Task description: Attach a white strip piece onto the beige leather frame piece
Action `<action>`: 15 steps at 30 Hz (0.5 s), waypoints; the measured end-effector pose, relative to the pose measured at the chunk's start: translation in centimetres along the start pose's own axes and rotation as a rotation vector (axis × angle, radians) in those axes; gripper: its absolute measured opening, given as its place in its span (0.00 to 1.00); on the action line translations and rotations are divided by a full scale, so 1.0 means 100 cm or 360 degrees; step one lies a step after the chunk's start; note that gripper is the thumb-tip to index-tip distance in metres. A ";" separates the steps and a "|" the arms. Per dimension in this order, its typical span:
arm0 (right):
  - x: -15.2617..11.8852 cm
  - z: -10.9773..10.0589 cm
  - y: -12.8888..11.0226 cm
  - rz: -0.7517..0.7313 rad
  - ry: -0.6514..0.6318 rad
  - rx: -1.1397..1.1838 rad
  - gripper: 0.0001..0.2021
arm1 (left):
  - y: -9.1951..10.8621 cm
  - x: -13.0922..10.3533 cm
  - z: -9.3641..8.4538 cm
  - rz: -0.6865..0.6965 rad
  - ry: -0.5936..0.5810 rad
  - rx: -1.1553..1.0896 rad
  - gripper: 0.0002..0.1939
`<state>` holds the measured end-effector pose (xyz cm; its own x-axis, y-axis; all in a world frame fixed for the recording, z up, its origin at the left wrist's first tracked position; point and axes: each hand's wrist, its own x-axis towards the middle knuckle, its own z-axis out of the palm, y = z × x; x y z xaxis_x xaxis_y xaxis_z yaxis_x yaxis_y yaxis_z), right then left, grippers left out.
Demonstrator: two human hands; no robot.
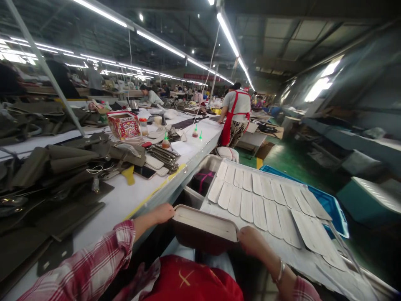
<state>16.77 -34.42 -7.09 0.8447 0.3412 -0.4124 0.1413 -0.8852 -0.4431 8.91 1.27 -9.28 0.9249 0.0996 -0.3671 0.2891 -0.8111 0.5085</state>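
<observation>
A long brown piece with a pale, rounded-end panel (205, 223) facing up is held in front of my red apron. My left hand (163, 213) pinches its left end, beside the table edge. At its right end, my right hand (250, 241) grips the corner with closed fingers. Rows of pale, rounded-end panels (246, 207) lie on a white board to the right, the nearest ones close to my right hand.
Dark olive bag pieces (62, 163) are heaped on the white table (117, 194) at left, with a phone (144, 172) and a red patterned box (124, 126). A blue crate (341, 217) is beyond the board. A person in a red apron (236, 110) stands ahead.
</observation>
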 end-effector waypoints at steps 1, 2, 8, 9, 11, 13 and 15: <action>0.000 0.000 -0.001 0.0015 0.0005 0.0018 0.13 | -0.001 0.001 0.001 0.0003 -0.0005 -0.0017 0.13; -0.001 0.000 -0.001 0.0029 0.0012 0.0034 0.13 | -0.002 0.002 0.003 0.0007 -0.0009 -0.0030 0.13; -0.005 -0.003 -0.008 0.0073 0.0001 0.0059 0.13 | -0.004 0.004 0.006 0.0079 0.0030 0.0003 0.13; -0.005 -0.003 -0.009 0.0077 -0.0002 0.0049 0.14 | -0.005 0.005 0.006 0.0094 0.0033 0.0014 0.13; -0.004 -0.004 -0.010 0.0070 0.0000 0.0013 0.14 | -0.007 0.008 0.006 0.0119 0.0027 0.0030 0.13; -0.002 -0.004 -0.009 -0.0004 0.0002 -0.0141 0.16 | -0.009 0.011 0.007 0.0141 0.0013 0.0033 0.13; 0.000 -0.004 -0.007 -0.0121 -0.0010 -0.0352 0.17 | -0.010 0.012 0.008 0.0163 -0.0014 0.0031 0.14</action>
<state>16.89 -33.97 -6.43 0.8240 0.4110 -0.3899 0.3147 -0.9044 -0.2882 9.55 1.70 -10.88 0.9470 0.0107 -0.3212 0.1885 -0.8277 0.5285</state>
